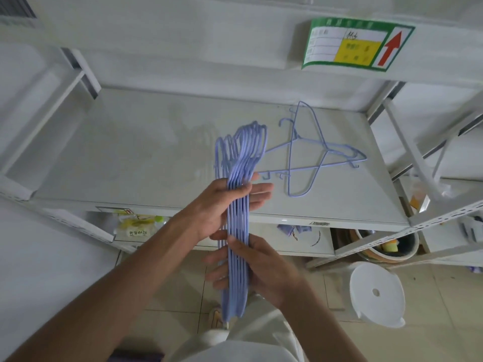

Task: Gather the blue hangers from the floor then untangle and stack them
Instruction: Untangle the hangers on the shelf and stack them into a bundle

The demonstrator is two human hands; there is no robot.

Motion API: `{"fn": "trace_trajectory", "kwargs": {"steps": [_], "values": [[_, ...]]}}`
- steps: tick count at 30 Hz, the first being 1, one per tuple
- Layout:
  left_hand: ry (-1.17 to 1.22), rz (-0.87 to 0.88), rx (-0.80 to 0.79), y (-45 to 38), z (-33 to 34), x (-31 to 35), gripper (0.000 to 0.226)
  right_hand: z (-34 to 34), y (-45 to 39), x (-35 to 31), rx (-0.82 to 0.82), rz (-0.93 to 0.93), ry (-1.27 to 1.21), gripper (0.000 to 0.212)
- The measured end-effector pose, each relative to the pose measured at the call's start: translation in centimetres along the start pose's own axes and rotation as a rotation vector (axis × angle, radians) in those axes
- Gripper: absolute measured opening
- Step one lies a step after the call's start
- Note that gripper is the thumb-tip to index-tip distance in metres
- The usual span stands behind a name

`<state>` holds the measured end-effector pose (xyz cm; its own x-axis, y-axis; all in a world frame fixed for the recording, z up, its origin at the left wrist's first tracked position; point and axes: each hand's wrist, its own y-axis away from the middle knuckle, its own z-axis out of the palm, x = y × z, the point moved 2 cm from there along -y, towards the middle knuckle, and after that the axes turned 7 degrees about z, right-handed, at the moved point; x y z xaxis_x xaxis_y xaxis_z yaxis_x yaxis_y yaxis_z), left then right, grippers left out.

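A bundle of blue hangers [236, 218], pressed flat together with the hooks pointing away toward the shelf, is held edge-on in front of the person. The left hand [222, 205] is closed around the bundle near its middle, thumb over the top; the right hand [258, 267] is clamped on it lower down, fingers wrapped under. The hooks reach over the white shelf [130, 158]. Just beside them on the shelf lie a few more loose hangers [313, 158], crossed over one another. Above, a green and yellow label [355, 44] with a red arrow sits on the upper shelf edge. Under the shelf are packets [136, 226] and a basin [386, 246]. A white stool [376, 293] stands on the tiled floor [439, 309] to the right.
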<state>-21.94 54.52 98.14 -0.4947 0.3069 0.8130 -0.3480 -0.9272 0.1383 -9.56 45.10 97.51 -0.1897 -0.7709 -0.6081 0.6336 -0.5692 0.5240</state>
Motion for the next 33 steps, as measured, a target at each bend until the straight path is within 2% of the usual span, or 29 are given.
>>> {"fn": "trace_trajectory", "kwargs": {"steps": [4, 9, 13, 21, 27, 30, 33], "values": [[0.206, -0.135, 0.104, -1.0, -1.9, 0.9, 0.031, -1.1, -1.2, 0.0, -0.006, 0.019, 0.001, 0.028], [0.240, -0.262, 0.226, -2.4, -3.8, 2.8, 0.030, -0.2, -2.6, 2.1, -0.109, 0.124, 0.012, 0.031], [0.144, -0.288, 0.224, -3.2, -4.6, 5.5, 0.030, 0.0, -2.6, 2.1, -0.179, 0.055, 0.202, 0.041], [-0.042, -0.286, 0.151, -3.5, -3.5, 6.3, 0.026, -1.5, -0.9, 1.1, -0.246, 0.031, 0.157, 0.044], [-0.037, -0.166, 0.147, -3.8, -3.9, 5.6, 0.026, -2.8, -0.6, -0.1, -0.238, 0.011, 0.173, 0.058], [0.016, -0.212, 0.103, -3.1, -3.8, 4.5, 0.028, -2.9, -0.7, -0.3, -0.216, 0.044, 0.216, 0.055], [-0.058, -0.266, 0.065, -2.4, -3.3, 3.0, 0.030, -3.1, -0.4, 0.3, -0.245, 0.124, 0.193, 0.054]]}}
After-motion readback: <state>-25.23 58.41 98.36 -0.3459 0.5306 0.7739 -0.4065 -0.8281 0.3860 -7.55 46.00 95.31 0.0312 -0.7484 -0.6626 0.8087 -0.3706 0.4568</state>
